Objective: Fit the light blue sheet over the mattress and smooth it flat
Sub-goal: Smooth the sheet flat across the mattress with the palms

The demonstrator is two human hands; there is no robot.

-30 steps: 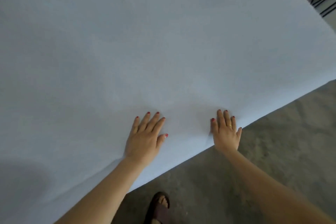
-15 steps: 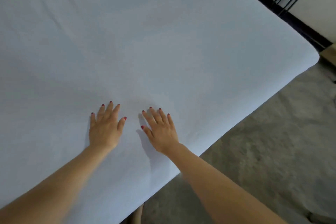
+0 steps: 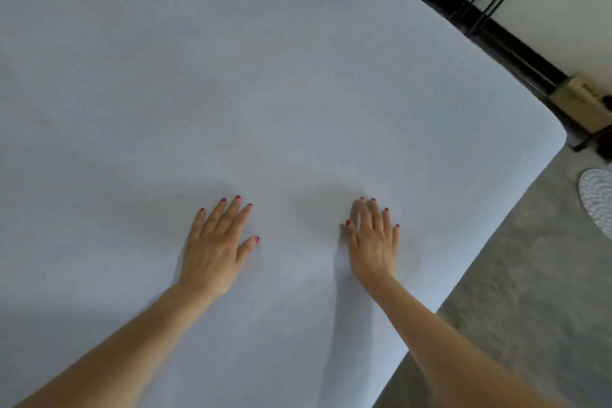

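She is leaning over the bed with both palms down on the light blue sheet (image 3: 265,93), which is lying spread across the whole top of the mattress (image 3: 516,195) and wrapping over its near edge and the rounded corner at the right. Her left hand (image 3: 215,252) is pressing flat with fingers straight and slightly fanned, gripping nothing; her right hand (image 3: 374,245) is lying the same way, fingers extended, a ring showing on one. The hands are sitting apart, with a shallow dip in the cloth between them.

The risk, to my eye, is in the push itself. If she is sliding both palms away from the near edge, the cloth may be bunching ahead of her fingertips, and the tuck along that side could be dragging loose. A faint crease is showing at the far left top, though it is too blurred to be sure. Pressing hard beside the corner might also be pulling that fitted corner off.
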